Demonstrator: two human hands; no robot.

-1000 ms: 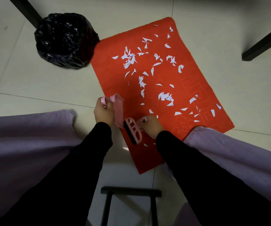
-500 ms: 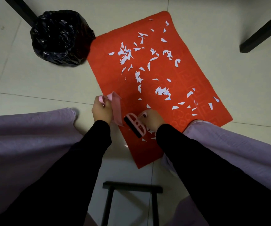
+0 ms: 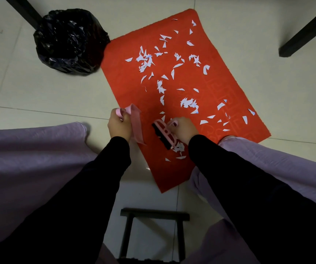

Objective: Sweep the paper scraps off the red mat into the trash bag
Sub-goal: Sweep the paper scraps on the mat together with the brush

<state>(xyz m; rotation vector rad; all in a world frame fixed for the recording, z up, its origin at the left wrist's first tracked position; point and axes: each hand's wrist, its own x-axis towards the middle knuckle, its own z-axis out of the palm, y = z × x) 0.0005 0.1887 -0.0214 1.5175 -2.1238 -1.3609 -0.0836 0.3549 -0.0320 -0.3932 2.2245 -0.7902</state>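
A red mat [image 3: 126, 82] lies on the tiled floor, strewn with several white paper scraps [image 3: 145, 60]. My left hand [image 3: 118, 124] grips a pink dustpan [image 3: 136, 122] by its handle, tilted at the mat's left edge. My right hand [image 3: 181, 128] holds a small pink brush with black bristles [image 3: 162, 134] on the near part of the mat. A little heap of scraps [image 3: 179, 148] sits beside the brush on its right, under my right wrist. The black trash bag [image 3: 69, 40] stands open off the mat's far left corner.
Black furniture legs cross the far left [image 3: 24, 10] and far right [image 3: 305, 31] of the floor. A black stool frame [image 3: 153, 216] stands between my knees. My lilac-trousered legs [image 3: 29, 159] flank the mat's near end.
The brush has moved left and back across the near mat, leaving a small heap of scraps by my right wrist. The dustpan has stayed at the mat's left edge.
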